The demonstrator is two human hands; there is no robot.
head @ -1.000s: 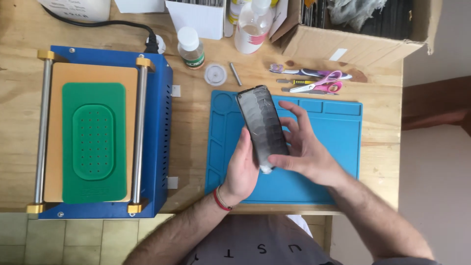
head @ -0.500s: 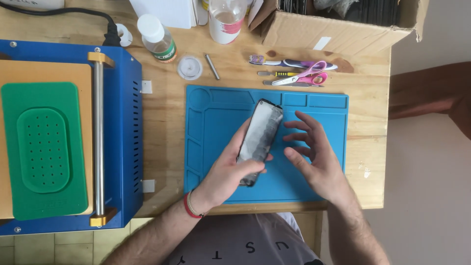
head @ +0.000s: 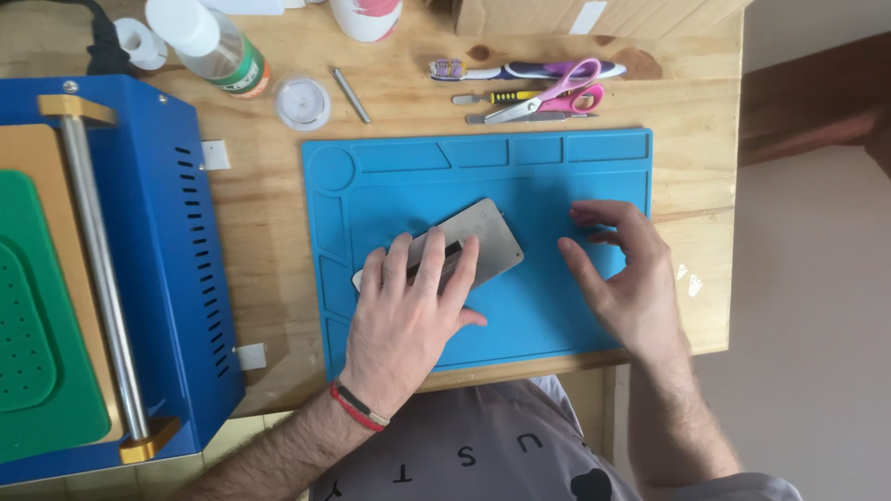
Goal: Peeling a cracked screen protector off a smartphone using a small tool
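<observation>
The left hand [head: 408, 320] lies flat, palm down, on a grey panel [head: 478, 243] that rests on the blue mat [head: 548, 320]. Its fingers [head: 434, 263] are spread across the near end of the panel and press on it from above rather than closing round it, so nothing is pinched or lifted. The panel lies tilted, its far corner pointing up and to the right, roughly in the middle of the mat (its back, pale and matte, faces up).

The right hand [head: 626, 278] hovers just right of the panel, apart from it, with fingers loosely curled and open; it holds nothing, and its fingertips [head: 585, 215] are close to the mat near the right edge. A red band [head: 357, 408] sits on the left wrist.

Beyond the mat, on the wooden table [head: 269, 241], lie pink scissors [head: 548, 97], a toothbrush [head: 520, 70] and a small yellow-handled tool [head: 492, 96], all near one another. Further left are a slim metal tool [head: 352, 95], a clear round lid [head: 303, 102] and a bottle [head: 209, 42] on its side. A blue machine [head: 176, 250] with a green pad [head: 37, 325] and a metal rod [head: 97, 269] fills the left side, well apart from both hands.
</observation>
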